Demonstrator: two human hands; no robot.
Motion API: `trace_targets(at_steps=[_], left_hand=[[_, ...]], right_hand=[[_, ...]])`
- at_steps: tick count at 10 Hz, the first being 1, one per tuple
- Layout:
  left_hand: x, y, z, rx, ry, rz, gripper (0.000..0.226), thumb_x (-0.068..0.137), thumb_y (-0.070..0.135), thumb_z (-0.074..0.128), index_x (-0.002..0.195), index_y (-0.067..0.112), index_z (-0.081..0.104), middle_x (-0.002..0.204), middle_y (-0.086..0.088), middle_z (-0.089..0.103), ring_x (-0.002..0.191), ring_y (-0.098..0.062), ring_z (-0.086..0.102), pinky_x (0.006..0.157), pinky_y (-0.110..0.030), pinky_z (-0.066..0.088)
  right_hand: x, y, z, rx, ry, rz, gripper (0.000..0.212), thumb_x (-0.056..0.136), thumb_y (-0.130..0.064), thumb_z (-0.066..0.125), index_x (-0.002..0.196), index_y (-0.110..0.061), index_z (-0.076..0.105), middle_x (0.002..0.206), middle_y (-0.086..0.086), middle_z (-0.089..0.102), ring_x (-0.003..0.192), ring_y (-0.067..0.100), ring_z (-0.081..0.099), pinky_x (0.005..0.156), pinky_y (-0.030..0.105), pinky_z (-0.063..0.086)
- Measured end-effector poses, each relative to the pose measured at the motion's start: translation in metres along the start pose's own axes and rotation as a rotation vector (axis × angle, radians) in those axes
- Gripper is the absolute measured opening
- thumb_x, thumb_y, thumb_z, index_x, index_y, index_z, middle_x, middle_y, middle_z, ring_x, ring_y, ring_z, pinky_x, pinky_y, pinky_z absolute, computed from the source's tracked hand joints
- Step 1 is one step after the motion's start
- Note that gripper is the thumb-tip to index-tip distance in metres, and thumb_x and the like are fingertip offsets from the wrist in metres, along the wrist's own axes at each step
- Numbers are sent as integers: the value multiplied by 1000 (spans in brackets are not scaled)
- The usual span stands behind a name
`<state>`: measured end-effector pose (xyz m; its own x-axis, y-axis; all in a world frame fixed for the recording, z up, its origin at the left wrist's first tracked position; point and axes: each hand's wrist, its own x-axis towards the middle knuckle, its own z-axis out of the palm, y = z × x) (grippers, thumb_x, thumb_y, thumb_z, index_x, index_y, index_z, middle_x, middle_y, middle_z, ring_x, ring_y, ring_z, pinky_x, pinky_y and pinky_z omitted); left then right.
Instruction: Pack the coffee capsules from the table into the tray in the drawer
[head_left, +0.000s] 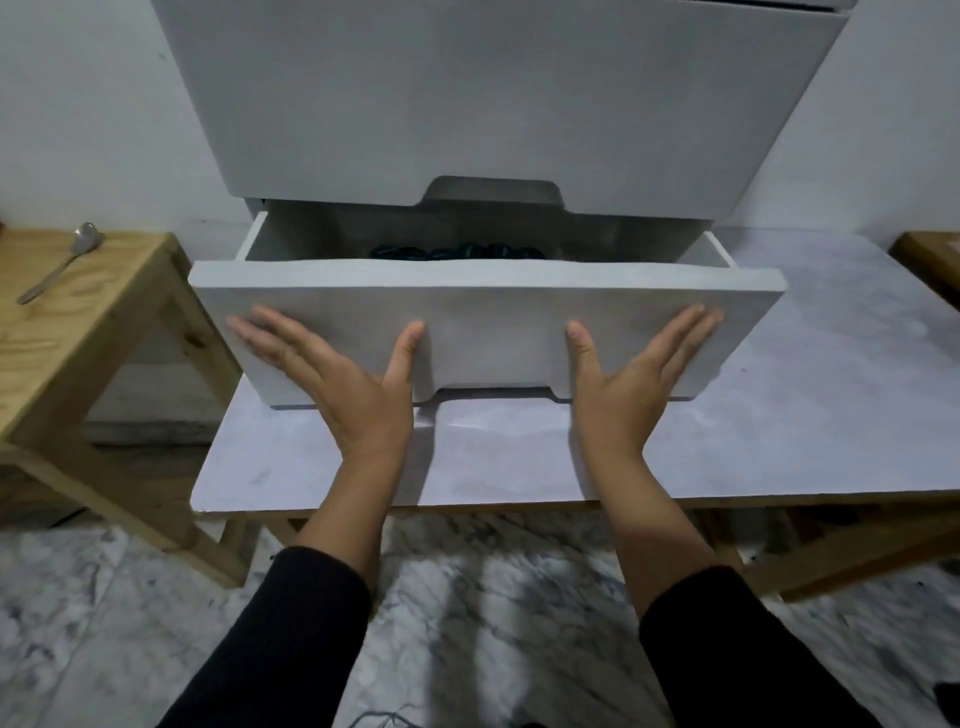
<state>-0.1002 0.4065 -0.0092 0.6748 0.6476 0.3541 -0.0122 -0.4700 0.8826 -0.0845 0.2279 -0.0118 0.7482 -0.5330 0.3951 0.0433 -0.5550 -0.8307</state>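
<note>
Two black sleeves (291, 639) fill the bottom of the frame, over a marbled floor (78, 623). From them two bare forearms reach up toward the middle of the frame.

At the left edge stands a wooden stool (78, 322) with a metal spoon (60, 262) lying on its top, in the upper left of the frame.

The left hand (332, 384) lies flat against the drawer front (493, 322), left of centre, fingers straight and spread toward the upper left, thumb pointing up. It pinches nothing; the palm presses on the panel.

The drawer (488, 244) is the lowest one of a white cabinet (498, 104) that fills the top middle of the frame. It stands partly pulled out over a white surface (805, 415). A notch is cut into the bottom edge of its front, between the two thumbs.

Inside the drawer, at the centre of the frame just above the front's top edge, a row of dark capsules (457, 252) shows. Only their tops are visible; the tray beneath them is hidden by the front.

The right hand (623, 384) mirrors the other, right of centre: flat on the front, fingers straight and fanned toward the upper right, thumb up, holding nothing.

At the right edge, a corner of another wooden piece (930, 260) shows.
</note>
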Motion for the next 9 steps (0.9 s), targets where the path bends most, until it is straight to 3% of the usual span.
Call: trace_targets(at_steps=[1, 2, 5, 6, 7, 8, 9], left_hand=[[19, 0, 15, -9, -23, 4, 123, 70, 63, 65, 145, 2, -10, 153, -24, -18, 144, -35, -12, 119, -42, 18], [35, -1, 28, -14, -36, 19, 124, 70, 64, 64, 144, -2, -10, 152, -27, -19, 143, -37, -15, 120, -42, 9], [72, -2, 58, 45, -55, 22, 124, 70, 67, 61, 144, -3, -10, 152, -28, -19, 143, -37, -16, 121, -42, 8], [78, -2, 59, 57, -83, 8, 123, 71, 67, 60, 145, 0, -11, 152, -24, -21, 144, -34, -16, 121, -37, 10], [76, 5, 51, 91, -108, -5, 113, 78, 55, 63, 146, 2, -9, 154, -19, -20, 146, -27, -9, 115, -22, 13], [75, 11, 34, 156, -185, -56, 94, 87, 41, 58, 148, 5, -4, 157, -14, -14, 146, -23, 1, 107, -14, 14], [46, 20, 8, 220, -279, -80, 77, 91, 32, 54, 148, 6, 10, 158, -12, 2, 147, -24, 1, 115, -26, 10]], right_hand=[[18, -5, 14, -1, -8, 13, 107, 76, -54, 63, 146, -8, -4, 157, 10, -10, 145, 23, 0, 113, 26, 21], [32, -6, 28, 12, -9, 12, 107, 77, -51, 65, 146, -4, -3, 156, 13, -11, 145, 23, -3, 107, 15, 12], [65, -2, 60, -43, -8, -33, 105, 77, -47, 67, 145, -1, 0, 155, 18, -8, 145, 26, 0, 117, 32, 20], [69, -3, 62, -113, -27, -41, 104, 79, -46, 65, 145, 0, -1, 155, 20, -9, 145, 28, -1, 117, 31, 21], [70, -4, 57, -191, -81, -40, 102, 80, -39, 65, 144, 0, -3, 155, 20, -10, 145, 28, -1, 114, 35, 28], [74, -2, 44, -240, -185, -35, 94, 81, -25, 61, 145, -3, -4, 155, 18, -11, 144, 30, 6, 108, 42, 37], [63, -6, 10, -295, -405, -30, 76, 88, -24, 55, 147, -10, 8, 157, 10, -5, 143, 26, 16, 109, 37, 35]])
